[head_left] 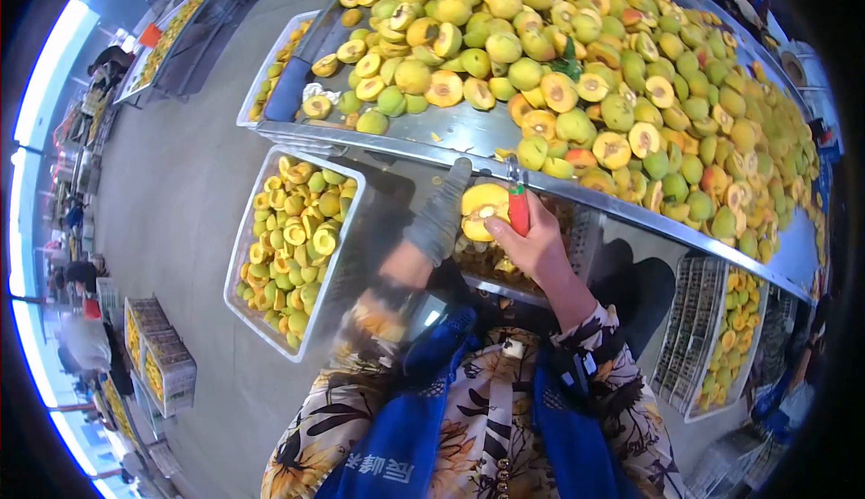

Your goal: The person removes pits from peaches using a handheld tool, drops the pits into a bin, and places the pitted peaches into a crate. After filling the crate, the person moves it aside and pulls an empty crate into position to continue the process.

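Note:
My right hand (539, 242) is closed around the red handle of a small pitting knife (518, 209), its metal end pointing toward the table edge. The same hand holds a cut peach half (485, 209), cut face up with the stone showing, my thumb pressed on it. Just left of the peach is my left hand (436, 218) in a grey glove, fingers stretched toward the table rim, with nothing visible in them. Under both hands stands a crate (509, 292) with brownish scraps in it, partly hidden by my hands.
A metal table (450, 134) heaped with whole and halved peaches (559, 94) lies ahead. On the floor to the left is a white crate (236, 269) of peach halves; another crate (694, 337) stands at right. Other people work around the hall's edges.

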Motion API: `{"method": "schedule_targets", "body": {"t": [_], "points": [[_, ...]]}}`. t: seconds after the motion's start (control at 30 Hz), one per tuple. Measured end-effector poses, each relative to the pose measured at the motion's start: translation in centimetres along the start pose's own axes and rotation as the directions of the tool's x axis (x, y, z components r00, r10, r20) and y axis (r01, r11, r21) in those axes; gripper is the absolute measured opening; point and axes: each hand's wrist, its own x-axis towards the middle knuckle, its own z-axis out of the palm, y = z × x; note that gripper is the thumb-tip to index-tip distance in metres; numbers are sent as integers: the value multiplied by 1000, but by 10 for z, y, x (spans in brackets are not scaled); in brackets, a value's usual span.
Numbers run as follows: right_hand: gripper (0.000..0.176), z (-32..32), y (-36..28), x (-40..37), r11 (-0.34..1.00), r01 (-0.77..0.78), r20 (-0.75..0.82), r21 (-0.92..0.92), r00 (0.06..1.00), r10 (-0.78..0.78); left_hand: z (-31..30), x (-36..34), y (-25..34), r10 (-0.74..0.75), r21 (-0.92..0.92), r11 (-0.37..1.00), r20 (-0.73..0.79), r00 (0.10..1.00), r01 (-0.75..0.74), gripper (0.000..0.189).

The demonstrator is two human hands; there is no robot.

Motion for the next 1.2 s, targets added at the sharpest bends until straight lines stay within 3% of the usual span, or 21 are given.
{"method": "schedule_targets", "body": {"t": [0.03, 0.1, 0.2, 0.27, 0.4, 0.47, 0.6, 0.63, 0.67, 0.77, 0.8, 0.87, 0.9, 0.97, 1.0, 1.03, 1.13, 1.2], "points": [[38, 0, 5, -2, 997, 54, -30, -62, 998, -56, 13, -14, 7, -11, 78, 997, 4, 1000, 11, 53], [38, -7, 3, -4, 982, -127, 48, 143, 991, 122, 9, -10, -3, 37, 177, 983, 39, 999, -44, 53], [44, -10, 16, -4, 988, -155, 13, 12, 988, 155, -1, -4, -14, 61, 261, 962, 82, 995, -80, 52], [51, -3, 29, -6, 983, -80, -92, -166, 994, 66, -7, 1, -19, 34, 168, 985, 28, 999, -38, 51], [52, -7, 8, -12, 974, 35, -118, -225, 991, -63, -11, 7, -26, 103, 33, 994, -35, 994, -102, 51], [47, -11, 10, -15, 969, 93, -112, -229, 986, -121, -11, 4, -23, 19, 95, 995, 25, 1000, -21, 55], [46, -22, 25, -10, 982, 11, 153, -189, 988, 18, -7, 7, -21, -112, 143, 986, 207, 972, 84, 64], [48, -24, 22, -10, 986, -152, 111, -70, 981, 159, -2, 3, -19, -36, 87, 996, 230, 973, 17, 64], [42, -25, 17, -10, 969, -217, 81, 118, 975, 208, 6, -4, -17, 41, 28, 998, 250, 967, -49, 63], [22, -14, 0, -12, 717, -319, 34, 619, 924, 382, 5, 1, -41, 302, -72, 953, 245, 921, -294, 60], [22, -5, -2, -14, 704, -338, 21, 624, 909, 417, 4, 7, -52, 392, -92, 920, 227, 892, -381, 58], [22, 11, -4, -16, 677, -376, 1, 632, 875, 484, -1, 17, -58, 372, -238, 908, 81, 925, -345, 46], [29, 16, 12, -15, 811, -442, -25, 384, 873, 487, -12, 28, -60, 324, -263, 914, 13, 946, -310, 43], [34, 21, 30, -25, 988, -155, -179, -3, 972, 151, -11, 25, -55, 281, -340, 892, -97, 955, -297, 38], [36, 22, 33, -27, 977, 1, -201, -214, 979, -45, -8, 21, -51, 287, -297, 907, -79, 955, -297, 39], [39, 15, 14, -29, 978, -108, -160, -180, 984, 79, -8, 15, -49, 288, -254, 921, -62, 956, -294, 40], [37, 1, -9, -31, 944, -78, -192, -320, 981, 16, -9, 12, -44, 217, -238, 949, 11, 976, -209, 40], [36, -4, -7, -25, 951, -53, -217, -304, 976, -15, -6, 12, -44, 189, -227, 958, 51, 981, -173, 39]]}}
